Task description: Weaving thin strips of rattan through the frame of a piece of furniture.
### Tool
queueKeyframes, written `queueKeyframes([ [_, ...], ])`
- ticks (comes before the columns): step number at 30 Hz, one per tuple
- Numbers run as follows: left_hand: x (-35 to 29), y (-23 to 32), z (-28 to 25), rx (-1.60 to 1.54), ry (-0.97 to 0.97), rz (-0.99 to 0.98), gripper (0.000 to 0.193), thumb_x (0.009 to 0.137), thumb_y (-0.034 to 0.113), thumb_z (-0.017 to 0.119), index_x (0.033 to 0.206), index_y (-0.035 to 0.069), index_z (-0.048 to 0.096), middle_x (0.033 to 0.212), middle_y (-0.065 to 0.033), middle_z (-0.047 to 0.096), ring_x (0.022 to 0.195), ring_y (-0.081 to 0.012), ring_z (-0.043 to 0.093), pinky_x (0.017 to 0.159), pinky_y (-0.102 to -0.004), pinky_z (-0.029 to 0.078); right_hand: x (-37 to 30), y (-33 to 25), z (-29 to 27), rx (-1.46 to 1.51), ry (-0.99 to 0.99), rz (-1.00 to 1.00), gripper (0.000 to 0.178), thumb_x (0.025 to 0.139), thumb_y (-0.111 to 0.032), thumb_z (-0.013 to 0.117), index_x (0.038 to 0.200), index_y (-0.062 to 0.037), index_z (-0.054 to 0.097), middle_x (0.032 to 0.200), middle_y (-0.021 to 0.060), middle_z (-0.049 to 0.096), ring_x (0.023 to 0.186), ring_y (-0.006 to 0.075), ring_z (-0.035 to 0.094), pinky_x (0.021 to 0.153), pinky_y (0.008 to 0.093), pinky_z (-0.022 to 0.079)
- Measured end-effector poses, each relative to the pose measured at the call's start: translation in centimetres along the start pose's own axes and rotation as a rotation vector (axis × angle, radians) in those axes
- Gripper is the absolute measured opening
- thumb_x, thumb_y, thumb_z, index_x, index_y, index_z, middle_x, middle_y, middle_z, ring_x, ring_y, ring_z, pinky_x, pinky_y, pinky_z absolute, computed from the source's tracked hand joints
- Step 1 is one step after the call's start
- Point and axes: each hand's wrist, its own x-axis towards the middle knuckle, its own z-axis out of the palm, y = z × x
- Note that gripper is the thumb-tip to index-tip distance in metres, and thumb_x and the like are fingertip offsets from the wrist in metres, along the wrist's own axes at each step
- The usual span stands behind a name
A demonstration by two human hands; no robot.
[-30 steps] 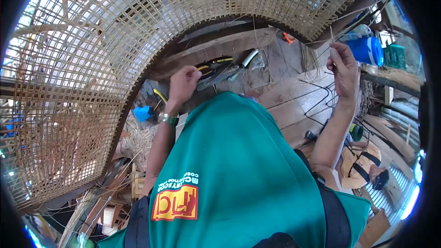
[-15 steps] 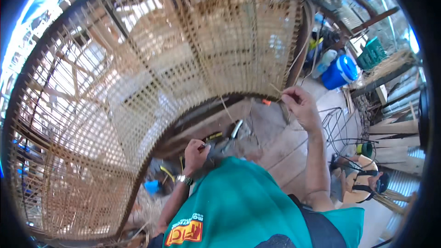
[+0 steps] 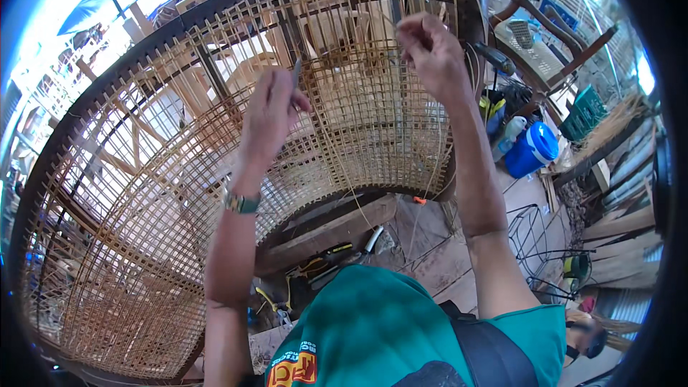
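A wide curved frame (image 3: 183,23) with a dark wooden rim holds an open lattice of woven cane strands (image 3: 358,118). My left hand (image 3: 269,115) is over the middle of the lattice, closed on a thin pointed metal tool (image 3: 297,72) whose tip sticks up past the fingers. Farther up and to the right, my right hand (image 3: 433,54) hovers over the weave near the far rim. Its thumb and fingers are pinched together; anything between them blends into the cane behind. Loose strand ends (image 3: 356,201) hang from the near edge of the lattice.
Below the near edge lie a wooden beam (image 3: 373,215), pliers with yellow handles (image 3: 266,299) and other tools. On the right stand a blue cooler jug (image 3: 532,149), a green crate (image 3: 584,115), a wooden armchair (image 3: 545,50) and a black wire frame (image 3: 530,240). Another person (image 3: 584,333) sits at lower right.
Both hands have moved up and away from me, from the near edge to over the lattice. The woven frame now shows its far rim, and the tool shows in my left hand.
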Motion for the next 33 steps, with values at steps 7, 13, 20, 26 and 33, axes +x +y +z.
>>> queueKeyframes([
  [7,7.7,0.6,-3.8,0.731,0.199,0.296,0.046,0.136,0.046,0.061,0.126,0.007,0.084,0.090,-0.0080,0.082,0.069,-0.0254,0.071,0.069,-0.0474,0.055,4.6,-1.2,4.1,0.024,-0.080,-0.146,0.012,0.121,-0.010,0.086,0.132,-0.0068,0.089,0.115,0.0027,0.089,0.097,0.0114,0.077,0.090,0.0331,0.067],
  [13,4.8,2.6,-1.2,1.042,0.140,0.145,0.035,0.133,0.035,0.063,0.140,0.006,0.081,0.102,-0.0265,0.090,0.090,-0.0488,0.089,0.079,-0.0608,0.066,1.8,-2.3,4.4,0.153,-0.289,0.119,0.016,0.121,0.000,0.081,0.133,-0.0045,0.091,0.116,0.0032,0.090,0.099,0.0142,0.080,0.094,0.0345,0.069],
  [20,2.2,3.8,1.1,1.252,0.073,0.167,0.031,0.127,0.027,0.065,0.135,0.002,0.081,0.103,-0.0278,0.089,0.099,-0.0519,0.090,0.089,-0.0664,0.070,0.1,-6.5,5.9,-0.150,-0.086,-0.169,0.019,0.121,-0.022,0.086,0.124,-0.0035,0.088,0.119,0.0158,0.090,0.108,0.0244,0.085,0.098,0.0419,0.068],
  [26,0.5,6.6,3.0,1.286,0.048,0.152,0.026,0.124,0.025,0.069,0.123,0.003,0.085,0.106,-0.0242,0.091,0.102,-0.0467,0.091,0.089,-0.0614,0.072,-0.5,-3.5,4.1,-0.664,0.054,-0.382,0.038,0.122,-0.038,0.086,0.111,-0.0013,0.086,0.102,0.0164,0.091,0.086,0.0279,0.088,0.077,0.0457,0.070],
  [33,0.1,5.1,2.1,1.322,0.061,0.341,0.029,0.125,0.026,0.068,0.117,0.004,0.086,0.109,-0.0222,0.091,0.104,-0.0439,0.092,0.088,-0.0595,0.073,-5.4,-11.4,-0.5,-0.175,0.144,-0.153,0.017,0.122,-0.019,0.084,0.119,-0.0037,0.089,0.089,0.0000,0.081,0.079,0.0056,0.071,0.071,0.0306,0.059],
])
